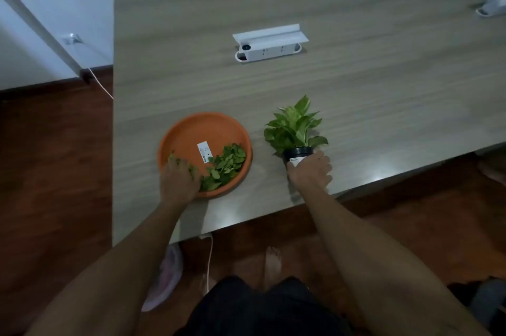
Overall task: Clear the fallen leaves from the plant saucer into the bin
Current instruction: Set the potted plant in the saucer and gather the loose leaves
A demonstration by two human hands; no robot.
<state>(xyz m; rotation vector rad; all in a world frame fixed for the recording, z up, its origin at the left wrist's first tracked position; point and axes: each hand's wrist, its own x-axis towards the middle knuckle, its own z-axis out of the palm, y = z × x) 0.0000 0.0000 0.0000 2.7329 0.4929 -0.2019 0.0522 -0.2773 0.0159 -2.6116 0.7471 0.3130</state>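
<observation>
An orange plant saucer [204,130] lies on the wooden table near its left front corner. A heap of green fallen leaves [226,165] fills its near right part, and a white label is stuck at its centre. My left hand [179,181] rests inside the saucer's near left rim, its fingers curled over some of the leaves. To the right stands a small green plant [294,127] in a black pot [298,153]. My right hand [310,171] grips that pot from the near side.
A white socket box [269,46] with a raised lid sits in the table's middle. Another white one [491,4] is at the far right edge. A pink bag [167,278] and a white cable [210,256] lie under the table by my bare feet.
</observation>
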